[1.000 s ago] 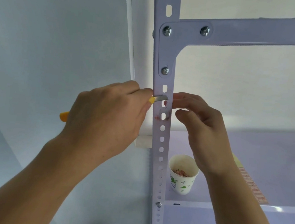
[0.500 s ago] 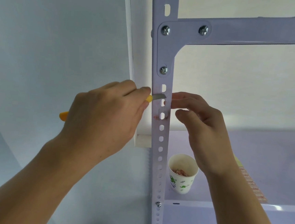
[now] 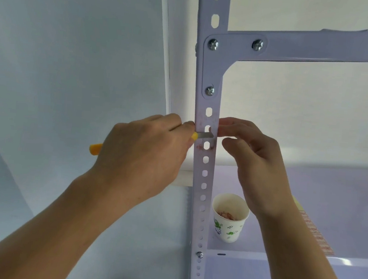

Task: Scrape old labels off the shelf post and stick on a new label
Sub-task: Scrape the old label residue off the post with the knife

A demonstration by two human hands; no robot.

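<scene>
Scraping, centre of frame: we are gripping the yellow-handled scraper (image 3: pixel 205 136) in the left hand (image 3: pixel 146 156), fingers curled round the handle, and laying its blade across the face of the shelf post (image 3: pixel 196 196) between two slots. Right hand (image 3: pixel 259 161), right of the post: we are bringing curled forefinger and thumb against the post's right edge at the blade tip. Whether they are pinching a lifted scrap or only steadying the post, we cannot tell. Old label residue (image 3: pixel 200 147): reddish flecks are clinging just below the blade and faint smears just above it, so we are judging the scraping well advanced but unfinished. Paper cup (image 3: pixel 230 223), lower centre on the shelf board (image 3: pixel 340 197): pinkish scraps are lying inside, likely removed label. Label sheet (image 3: pixel 323 242), lower right, partly hidden behind the right forearm: we are judging it the supply of new labels. No new label is showing on the post, so we are counting the sticking as not yet done.
</scene>
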